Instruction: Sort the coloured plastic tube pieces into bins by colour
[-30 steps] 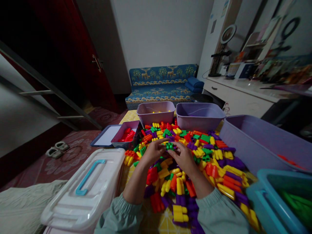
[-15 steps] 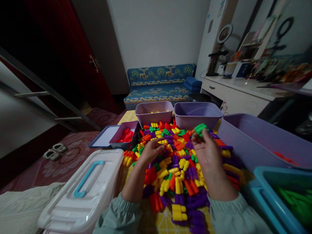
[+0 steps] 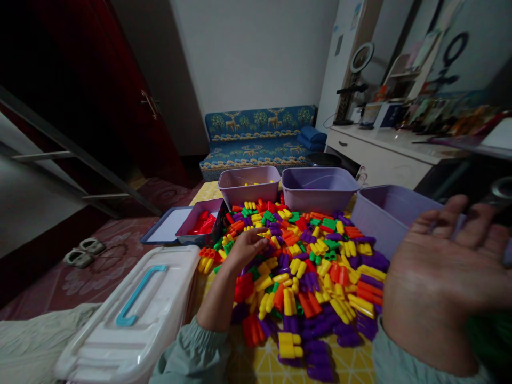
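A wide pile of plastic toy building blocks (image 3: pixel 300 266) in yellow, purple, red, orange and green covers the table. My left hand (image 3: pixel 248 246) rests low over the pile's left part, fingers loosely bent and apart, with no block seen in it. At the right, my right hand (image 3: pixel 444 266) is raised close to the camera, palm up and fingers spread, holding nothing. Its palm hides most of the teal bin and part of the large purple bin (image 3: pixel 384 218) behind it.
Behind the pile stand a pinkish-purple bin (image 3: pixel 250 189) and a purple bin (image 3: pixel 320 194). A small box (image 3: pixel 219 234) of red pieces sits at the left, beside a white lidded box (image 3: pixel 136 309) with a blue handle. A yellow patterned cloth (image 3: pixel 260 368) shows in front.
My right hand has moved right, from above the pile to the teal bin's side. The green block it held has left its fingers. My left hand stays almost where it was.
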{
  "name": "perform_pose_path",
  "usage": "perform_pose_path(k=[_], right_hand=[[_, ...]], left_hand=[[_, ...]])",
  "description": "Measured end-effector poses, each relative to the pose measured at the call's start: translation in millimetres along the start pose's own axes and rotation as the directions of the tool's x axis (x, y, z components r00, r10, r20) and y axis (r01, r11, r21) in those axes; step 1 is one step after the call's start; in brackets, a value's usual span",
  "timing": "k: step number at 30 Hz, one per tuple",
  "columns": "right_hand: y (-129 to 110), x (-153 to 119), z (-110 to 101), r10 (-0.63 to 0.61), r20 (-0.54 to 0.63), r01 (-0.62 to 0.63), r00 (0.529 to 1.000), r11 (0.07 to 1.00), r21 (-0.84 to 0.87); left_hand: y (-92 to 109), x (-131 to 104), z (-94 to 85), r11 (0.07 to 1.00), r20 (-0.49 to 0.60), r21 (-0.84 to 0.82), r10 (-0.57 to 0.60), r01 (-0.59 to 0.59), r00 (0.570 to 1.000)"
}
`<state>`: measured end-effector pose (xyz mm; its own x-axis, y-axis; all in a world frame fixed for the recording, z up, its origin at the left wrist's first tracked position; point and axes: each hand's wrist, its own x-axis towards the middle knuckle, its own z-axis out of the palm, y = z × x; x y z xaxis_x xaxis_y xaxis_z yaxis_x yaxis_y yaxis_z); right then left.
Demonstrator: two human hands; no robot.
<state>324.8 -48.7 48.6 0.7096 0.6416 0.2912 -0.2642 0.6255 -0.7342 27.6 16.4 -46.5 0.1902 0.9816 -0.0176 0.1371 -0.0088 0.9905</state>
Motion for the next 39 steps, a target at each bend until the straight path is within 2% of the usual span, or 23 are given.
perform_pose_path(k=[1, 2, 4, 6, 7, 8, 9, 10, 12, 14, 17, 19, 21, 26, 30, 34, 36, 39], right_hand=[[6.4, -3.1, 7.5, -0.036, -0.062, 0.042, 0.997, 0.995, 0.091], [13.3, -7.2, 17.1, -0.016, -0.103, 0.032, 0.995, 0.987, 0.157], [28.8, -17.9, 38.4, 0.072, -0.089, -0.061, 0.993, 0.99, 0.125], [47.0, -30.0, 55.1, 0.149, 0.087, -0.143, 0.985, 0.988, -0.064], [57.5, -36.0, 60.0, 0.204, 0.199, -0.169, 0.958, 0.969, -0.182], [68.8, -41.9, 62.3, 0.264, 0.316, -0.165, 0.911, 0.937, -0.307], [80.9, -47.5, 62.2, 0.311, 0.422, -0.117, 0.851, 0.897, -0.426], [93.2, -52.7, 60.0, 0.332, 0.514, -0.014, 0.791, 0.85, -0.527], [116.6, -62.2, 52.0, 0.329, 0.647, 0.283, 0.688, 0.7, -0.656], [134.4, -69.8, 43.2, 0.346, 0.704, 0.507, 0.62, 0.508, -0.696], [145.9, -76.1, 36.1, 0.46, 0.689, 0.637, 0.561, 0.291, -0.713], [145.7, -77.1, 36.0, 0.527, 0.655, 0.66, 0.541, 0.217, -0.719], [143.7, -76.8, 37.6, 0.556, 0.64, 0.666, 0.53, 0.195, -0.72], [141.6, -74.9, 40.9, 0.535, 0.635, 0.64, 0.558, 0.21, -0.739], [133.7, -72.4, 45.0, 0.593, 0.57, 0.624, 0.569, 0.141, -0.769], [122.8, -71.7, 48.9, 0.66, 0.529, 0.651, 0.533, 0.079, -0.755], [121.0, -73.0, 49.1, 0.667, 0.552, 0.684, 0.501, 0.087, -0.724], [123.7, -76.8, 47.4, 0.663, 0.586, 0.713, 0.465, 0.111, -0.692]], left_hand=[[-0.6, -0.2, -1.1, 0.999, -0.012, 0.046, 0.01, -0.009, 1.0], [-0.8, -0.5, -2.5, 0.994, -0.029, 0.103, 0.027, -0.024, 0.999], [-0.3, -1.2, -5.8, 0.969, -0.065, 0.243, 0.071, -0.053, 0.995], [1.5, -2.1, -9.2, 0.914, -0.093, 0.396, 0.134, -0.087, 0.987], [2.7, -2.6, -10.8, 0.882, -0.102, 0.461, 0.169, -0.104, 0.98], [3.8, -3.1, -12.1, 0.852, -0.105, 0.51, 0.195, -0.115, 0.975], [4.9, -3.6, -13.1, 0.831, -0.1, 0.543, 0.209, -0.123, 0.973], [5.7, -4.2, -13.7, 0.818, -0.09, 0.561, 0.215, -0.129, 0.973], [6.6, -5.3, -13.7, 0.806, -0.044, 0.572, 0.214, -0.151, 0.976], [6.4, -6.4, -12.0, 0.793, 0.022, 0.576, 0.226, -0.197, 0.974], [4.8, -7.3, -7.7, 0.738, 0.146, 0.615, 0.238, -0.277, 0.96], [3.6, -7.3, -4.3, 0.689, 0.203, 0.655, 0.234, -0.31, 0.951], [2.9, -7.2, -0.9, 0.653, 0.22, 0.685, 0.237, -0.323, 0.946], [6.7, -7.4, 6.6, 0.601, 0.232, 0.722, 0.257, -0.343, 0.938], [14.6, -10.5, 7.0, 0.5, 0.187, 0.823, 0.209, -0.269, 0.96], [21.4, -15.6, 3.4, 0.409, 0.1, 0.903, 0.093, -0.13, 0.991], [23.9, -17.9, 2.8, 0.377, 0.071, 0.922, 0.051, -0.085, 0.996], [26.0, -20.4, 5.2, 0.368, 0.075, 0.926, 0.033, -0.082, 0.997]])
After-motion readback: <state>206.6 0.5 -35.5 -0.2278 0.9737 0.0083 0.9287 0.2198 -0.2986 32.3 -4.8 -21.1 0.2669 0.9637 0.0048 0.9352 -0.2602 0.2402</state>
